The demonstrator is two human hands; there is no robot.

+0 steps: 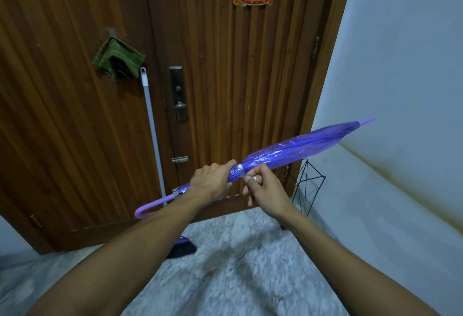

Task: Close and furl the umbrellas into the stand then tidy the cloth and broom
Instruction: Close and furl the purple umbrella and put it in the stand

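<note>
A purple umbrella (295, 151) is closed and furled, held slanting with its tip up to the right and its curved handle low at the left. My left hand (213, 181) grips the gathered canopy near its lower end. My right hand (263, 185) pinches the small white strap tab beside that spot. A black wire umbrella stand (307, 185) sits on the floor by the door's right corner. A green cloth (119, 60) hangs on the door. The broom (152, 135) leans against the door, its dark head on the floor.
A brown wooden door (225, 65) with a lock plate fills the view ahead. A white wall (400, 90) runs along the right. The floor (238, 265) is pale speckled stone. A red decoration hangs high on the door.
</note>
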